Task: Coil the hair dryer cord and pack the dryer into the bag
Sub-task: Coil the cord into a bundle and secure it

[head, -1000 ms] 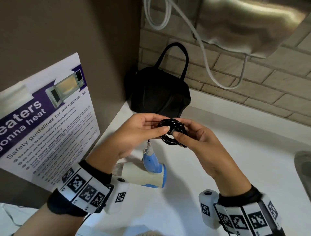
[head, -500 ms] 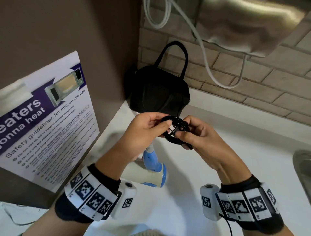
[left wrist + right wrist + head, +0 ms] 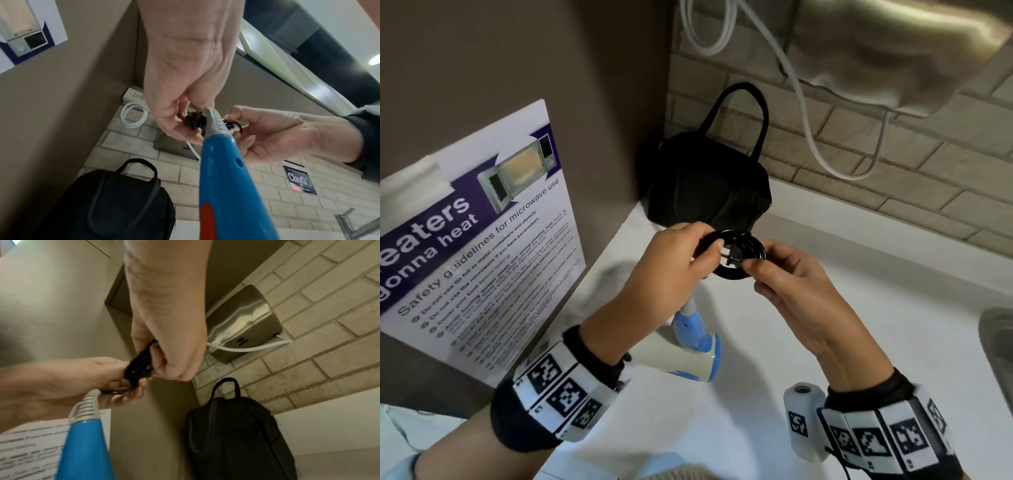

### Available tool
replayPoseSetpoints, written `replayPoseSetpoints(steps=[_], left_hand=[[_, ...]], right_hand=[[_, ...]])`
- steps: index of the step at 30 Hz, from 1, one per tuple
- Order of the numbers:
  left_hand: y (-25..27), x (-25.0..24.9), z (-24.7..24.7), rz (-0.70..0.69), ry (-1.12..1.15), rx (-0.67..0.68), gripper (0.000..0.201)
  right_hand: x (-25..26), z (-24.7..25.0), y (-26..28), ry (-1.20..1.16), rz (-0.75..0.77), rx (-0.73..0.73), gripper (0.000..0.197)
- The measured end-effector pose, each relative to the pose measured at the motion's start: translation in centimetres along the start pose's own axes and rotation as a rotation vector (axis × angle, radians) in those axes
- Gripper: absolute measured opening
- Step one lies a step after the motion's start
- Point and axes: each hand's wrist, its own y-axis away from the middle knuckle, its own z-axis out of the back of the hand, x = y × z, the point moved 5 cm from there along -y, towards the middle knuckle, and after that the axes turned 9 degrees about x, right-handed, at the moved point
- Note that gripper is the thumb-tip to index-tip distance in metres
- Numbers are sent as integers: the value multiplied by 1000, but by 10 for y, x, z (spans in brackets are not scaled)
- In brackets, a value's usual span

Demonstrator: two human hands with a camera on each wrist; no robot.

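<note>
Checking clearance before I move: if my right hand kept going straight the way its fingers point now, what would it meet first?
Probably the left hand. The right hand points left and slightly away across the cord coil it already pinches, and the left hand grips the coil's other side. The bag stands farther back, though depth is unclear.

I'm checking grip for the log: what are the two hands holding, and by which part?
Both hold the coiled black cord: the left hand grips the coil's left side, the right hand pinches the plug end. The hair dryer hangs below.
</note>
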Motion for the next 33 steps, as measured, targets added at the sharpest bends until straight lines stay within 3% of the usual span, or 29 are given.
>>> replayPoseSetpoints(steps=[6, 12, 17, 21, 29, 33], left_hand=[[0, -8, 2, -45, -167, -66, 20], [0, -2, 1, -67, -141, -1, 22], [0, -5, 1, -75, -176, -30, 22], [1, -3, -3, -54, -114, -48, 20], [0, -3, -10, -23, 78, 4, 19], [2, 2, -9, 11, 122, -20, 21]], right_hand=[[-3, -4, 1, 15, 97, -166, 13], [4, -1, 1, 175, 120, -134, 12], [14, 0, 1, 267, 136, -129, 2], [17, 3, -1, 301, 140, -103, 11], [7, 6, -6, 57, 96, 38, 3], [2, 0, -3, -36, 30, 137, 23]])
